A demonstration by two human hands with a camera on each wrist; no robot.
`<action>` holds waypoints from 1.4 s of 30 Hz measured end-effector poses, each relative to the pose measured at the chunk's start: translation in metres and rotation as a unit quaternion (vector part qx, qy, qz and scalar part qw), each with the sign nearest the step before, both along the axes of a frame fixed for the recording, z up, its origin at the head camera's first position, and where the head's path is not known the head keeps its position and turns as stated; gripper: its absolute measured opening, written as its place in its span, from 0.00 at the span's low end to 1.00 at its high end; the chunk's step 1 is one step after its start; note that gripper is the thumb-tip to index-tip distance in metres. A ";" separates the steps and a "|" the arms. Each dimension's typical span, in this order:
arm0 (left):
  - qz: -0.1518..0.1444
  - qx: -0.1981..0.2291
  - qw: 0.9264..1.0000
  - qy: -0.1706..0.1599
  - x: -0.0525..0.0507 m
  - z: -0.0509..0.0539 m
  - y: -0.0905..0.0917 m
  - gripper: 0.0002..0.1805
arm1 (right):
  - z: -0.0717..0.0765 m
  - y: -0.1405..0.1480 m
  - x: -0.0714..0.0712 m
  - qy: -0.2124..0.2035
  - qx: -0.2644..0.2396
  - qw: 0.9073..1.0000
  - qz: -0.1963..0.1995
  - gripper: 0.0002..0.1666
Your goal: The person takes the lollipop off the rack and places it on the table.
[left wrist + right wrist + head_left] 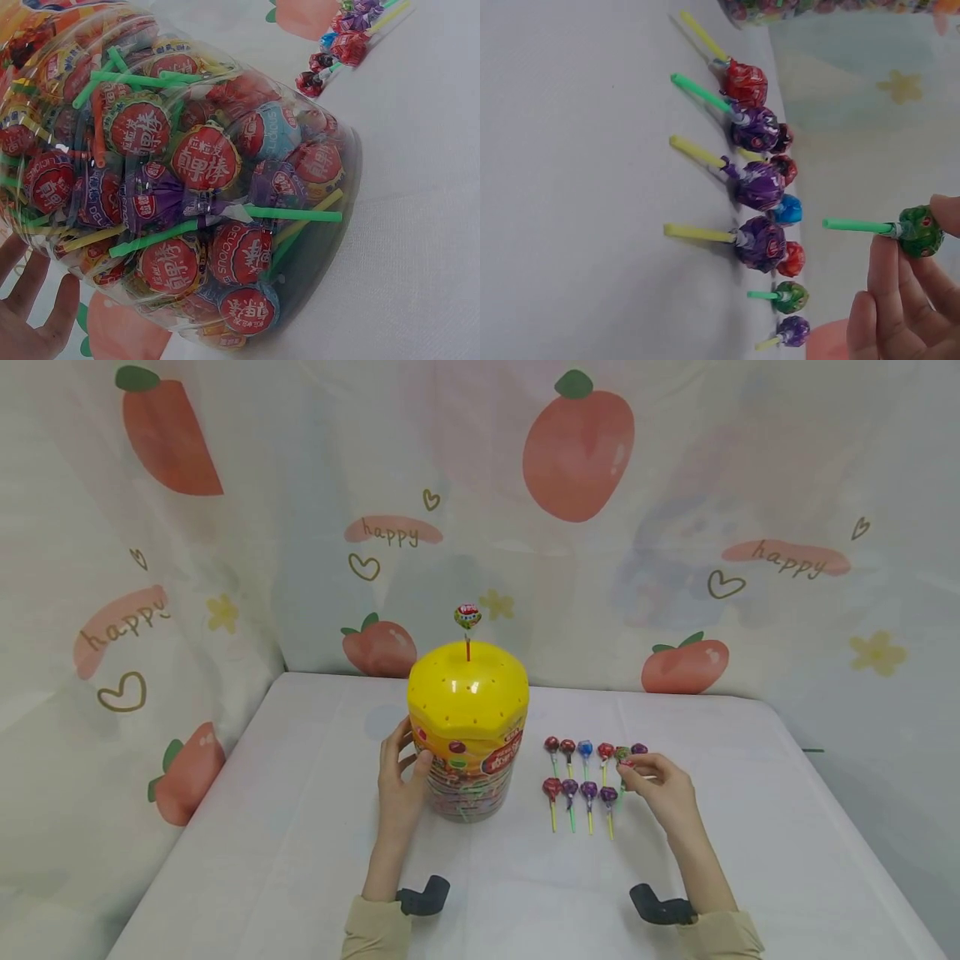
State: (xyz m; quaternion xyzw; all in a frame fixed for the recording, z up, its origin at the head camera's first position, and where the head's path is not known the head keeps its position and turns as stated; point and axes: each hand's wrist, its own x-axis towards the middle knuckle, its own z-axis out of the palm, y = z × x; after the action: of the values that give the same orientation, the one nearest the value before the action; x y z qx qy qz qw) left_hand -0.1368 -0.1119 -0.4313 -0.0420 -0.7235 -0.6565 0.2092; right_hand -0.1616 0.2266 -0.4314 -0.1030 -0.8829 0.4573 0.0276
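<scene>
A big clear jar of lollipops (pixel 468 797) with a yellow lid (pixel 465 689) stands upright on the table. One green lollipop (pixel 467 616) stands upright in the lid on a red stick. At the jar's left side is my left hand (pixel 402 789), thumb toward the front, fingers spread and loosely bent in the left wrist view. My right hand (pixel 663 793) pinches the head of a green-wrapped lollipop (pixel 921 231) with a green stick. It is raised beside two rows of lollipops, among them a purple one (pixel 760 244), a blue one (pixel 585 748) and a red one (pixel 552 787).
The white tabletop (pixel 517 902) extends around the jar and the rows. Behind it hangs a printed cloth backdrop (pixel 480 468) with fruit and "happy" lettering. Small holes dot the yellow lid. A black wrist mount (pixel 423 896) sits on each forearm.
</scene>
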 end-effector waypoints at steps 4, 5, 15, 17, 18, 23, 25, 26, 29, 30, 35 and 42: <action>-0.001 0.000 1.000 0.000 0.000 0.000 0.000 0.31 | -0.008 0.005 -0.001 -0.016 0.011 1.000 -0.003 0.26; -0.002 0.001 1.000 0.001 0.000 0.000 0.000 0.30 | -0.009 0.006 -0.001 -0.022 0.015 1.000 -0.003 0.26; -0.001 0.002 1.000 -0.001 -0.005 -0.007 -0.001 0.31 | -0.023 0.017 -0.004 -0.093 0.071 0.993 0.011 0.28; 0.001 0.002 1.000 -0.002 -0.010 -0.016 -0.002 0.31 | -0.025 0.019 -0.005 -0.101 0.081 0.991 0.019 0.28; 0.003 0.001 1.000 -0.001 -0.012 -0.020 -0.003 0.31 | -0.026 0.019 -0.006 -0.103 0.083 0.991 0.023 0.28; 0.005 0.000 1.000 0.007 -0.020 -0.034 -0.005 0.32 | -0.031 0.022 -0.008 -0.104 0.094 0.989 0.035 0.27; 0.005 0.000 1.000 0.012 -0.020 -0.035 -0.005 0.31 | -0.033 0.023 -0.009 -0.105 0.102 0.989 0.036 0.26; 0.005 -0.001 1.000 0.015 -0.020 -0.036 -0.005 0.30 | -0.034 0.023 -0.009 -0.107 0.105 0.988 0.037 0.25; 0.006 -0.003 1.000 0.021 -0.020 -0.036 -0.005 0.30 | -0.036 0.024 -0.009 -0.110 0.112 0.987 0.039 0.24; 0.006 -0.003 1.000 0.022 -0.020 -0.036 -0.005 0.30 | -0.036 0.024 -0.009 -0.110 0.114 0.987 0.039 0.24; 0.007 -0.004 1.000 0.016 -0.015 -0.027 -0.004 0.30 | -0.038 0.023 -0.010 -0.110 0.122 0.986 0.037 0.23; 0.005 0.002 1.000 0.003 -0.019 -0.034 -0.005 0.32 | -0.037 0.024 -0.010 -0.113 0.126 0.985 0.037 0.23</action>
State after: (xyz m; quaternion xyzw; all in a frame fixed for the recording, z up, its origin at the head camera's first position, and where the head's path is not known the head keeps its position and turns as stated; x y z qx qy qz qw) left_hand -0.1554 -0.1169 -0.4649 -0.0397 -0.7221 -0.6564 0.2148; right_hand -0.1712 0.2503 -0.4679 -0.1166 -0.9340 0.3290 -0.0765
